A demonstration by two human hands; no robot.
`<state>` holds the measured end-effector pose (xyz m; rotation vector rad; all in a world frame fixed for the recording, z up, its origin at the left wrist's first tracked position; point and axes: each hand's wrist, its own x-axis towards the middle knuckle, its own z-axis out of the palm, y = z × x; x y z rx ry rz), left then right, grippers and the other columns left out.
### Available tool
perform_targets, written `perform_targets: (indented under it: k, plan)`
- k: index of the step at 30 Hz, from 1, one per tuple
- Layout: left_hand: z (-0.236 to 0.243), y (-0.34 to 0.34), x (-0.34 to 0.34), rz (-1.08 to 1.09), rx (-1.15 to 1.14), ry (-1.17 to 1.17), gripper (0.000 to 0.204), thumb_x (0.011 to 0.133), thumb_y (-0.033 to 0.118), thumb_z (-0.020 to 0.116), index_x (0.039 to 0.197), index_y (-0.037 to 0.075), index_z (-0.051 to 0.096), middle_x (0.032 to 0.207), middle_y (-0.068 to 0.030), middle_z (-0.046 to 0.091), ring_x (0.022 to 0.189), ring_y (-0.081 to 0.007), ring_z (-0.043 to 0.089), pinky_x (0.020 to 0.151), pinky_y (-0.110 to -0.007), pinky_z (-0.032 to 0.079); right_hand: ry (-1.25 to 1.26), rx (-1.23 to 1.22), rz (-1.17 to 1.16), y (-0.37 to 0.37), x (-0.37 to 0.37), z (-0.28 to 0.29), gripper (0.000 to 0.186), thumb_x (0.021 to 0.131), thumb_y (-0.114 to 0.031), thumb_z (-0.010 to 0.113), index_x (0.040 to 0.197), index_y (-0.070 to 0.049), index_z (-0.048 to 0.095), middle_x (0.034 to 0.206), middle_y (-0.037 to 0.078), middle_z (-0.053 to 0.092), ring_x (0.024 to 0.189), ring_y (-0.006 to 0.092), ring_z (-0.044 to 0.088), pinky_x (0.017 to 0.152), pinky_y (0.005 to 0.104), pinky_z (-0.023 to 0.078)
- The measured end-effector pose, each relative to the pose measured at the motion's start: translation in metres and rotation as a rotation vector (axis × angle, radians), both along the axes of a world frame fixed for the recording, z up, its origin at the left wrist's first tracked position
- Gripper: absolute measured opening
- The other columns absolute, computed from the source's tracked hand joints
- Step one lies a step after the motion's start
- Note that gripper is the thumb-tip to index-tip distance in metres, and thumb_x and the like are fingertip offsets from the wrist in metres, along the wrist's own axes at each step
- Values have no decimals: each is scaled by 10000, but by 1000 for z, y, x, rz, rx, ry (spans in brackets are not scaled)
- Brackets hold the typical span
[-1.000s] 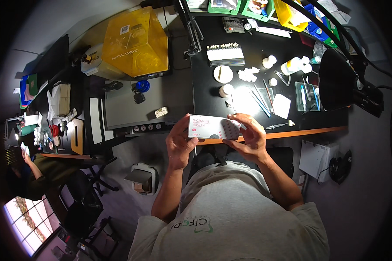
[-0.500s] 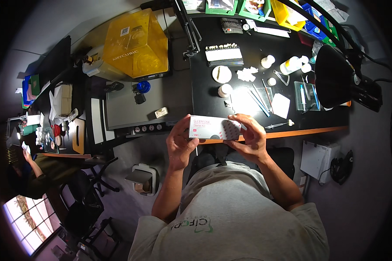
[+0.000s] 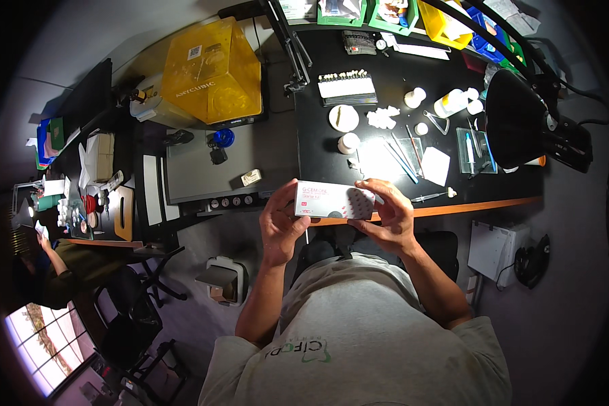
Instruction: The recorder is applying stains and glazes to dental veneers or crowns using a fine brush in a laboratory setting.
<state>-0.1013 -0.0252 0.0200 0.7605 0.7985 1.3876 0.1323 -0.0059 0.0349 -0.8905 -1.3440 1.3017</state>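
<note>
Between my two hands I hold up a small white carton (image 3: 334,200) with pink print and a pattern of dark pink dots, its broad face toward me. My left hand (image 3: 281,221) grips its left end, thumb on the lower front edge. At the other end, my right hand (image 3: 390,215) has its fingers on the upper corner and its thumb below. The carton is just in front of the desk's wooden front edge (image 3: 480,208). Beyond it on the black desktop lie a brightly lit white sheet (image 3: 377,160), thin brushes (image 3: 404,162) and a white jar (image 3: 348,142).
A black lamp (image 3: 517,118) overhangs the right side. A glass slab (image 3: 468,150) with tools, white bottles (image 3: 450,103) and a shade-tab holder (image 3: 347,89) stand on the desk. A yellow-covered machine (image 3: 213,74) is at left; a bin (image 3: 223,279) stands below. Another person's arm (image 3: 54,258) shows far left.
The carton and both hands stay nearly in place, with the carton shifted and tilted only very slightly. The grip is the same.
</note>
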Motion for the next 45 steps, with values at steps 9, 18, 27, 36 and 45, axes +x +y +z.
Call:
perform_targets:
  k: [9,18,27,36,45]
  plan:
    - [8,4,1,-4,-53,86,546,907,17,675,1412,-23,472,1253,-130,628,1109,-192,663,867,-343,622,-66,-19,22,2,5,-5,672,737,-19,895,1327,44,582,1272,159,586,1271,266,574,1027,418,572]
    - [8,0,-2,22,-119,208,405,935,83,725,1281,-2,531,1107,-81,654,1046,-139,616,956,-304,484,-79,-149,1,-4,-1,0,597,783,-122,885,1282,50,608,1232,158,608,1168,266,641,914,404,630]
    - [9,1,10,27,-117,178,415,942,87,716,1298,0,519,1119,-88,649,1076,-141,608,965,-307,484,-96,-71,22,0,10,0,583,768,-78,892,1263,53,614,1242,164,598,1196,255,611,957,389,604]
    - [-11,-30,-6,235,-37,164,504,886,14,753,1333,32,520,1148,-57,632,1045,-130,630,902,-298,535,-126,-67,137,-1,-20,-5,540,763,-95,881,1211,72,629,1219,128,577,1148,233,596,982,399,537]
    - [-21,-109,5,741,-307,238,723,869,106,802,1474,56,410,1244,-125,641,1138,-220,656,970,-381,549,-309,-47,497,-18,-71,-38,576,760,-200,901,1182,75,621,1160,109,547,1133,243,569,1009,392,472]
